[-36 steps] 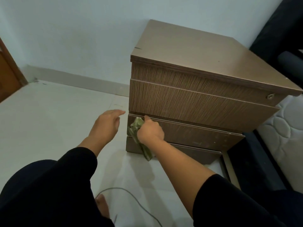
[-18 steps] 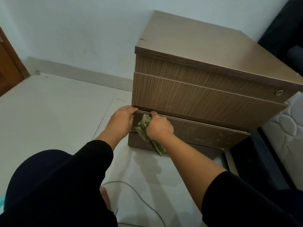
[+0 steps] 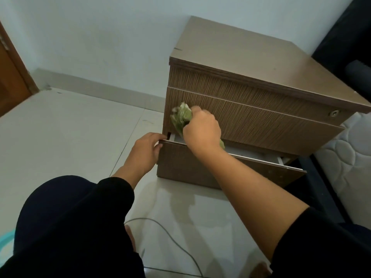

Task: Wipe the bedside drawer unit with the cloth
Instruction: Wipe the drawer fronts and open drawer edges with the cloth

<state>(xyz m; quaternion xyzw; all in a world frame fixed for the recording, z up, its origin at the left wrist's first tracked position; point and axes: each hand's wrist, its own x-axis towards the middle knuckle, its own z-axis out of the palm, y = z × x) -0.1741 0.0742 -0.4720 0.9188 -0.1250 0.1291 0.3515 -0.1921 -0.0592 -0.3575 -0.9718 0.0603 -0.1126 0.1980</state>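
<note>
The brown wood-grain bedside drawer unit [image 3: 261,109] stands against the white wall. Its bottom drawer [image 3: 200,167] is pulled out a little, showing a white inner edge. My left hand [image 3: 145,152] grips the top left corner of that drawer front. My right hand [image 3: 201,131] holds a crumpled green cloth [image 3: 180,117] against the left part of the middle drawer front, just above the gap.
A white quilted mattress [image 3: 349,157] on a dark bed frame lies right of the unit. A grey cable [image 3: 170,239] runs across the pale tiled floor near my knees. A wooden door [image 3: 10,83] is at the far left.
The bottom drawer has come out from shut. My left hand moved from the air to its left corner. My right hand lifted the cloth from the bottom drawer's edge to the middle drawer front.
</note>
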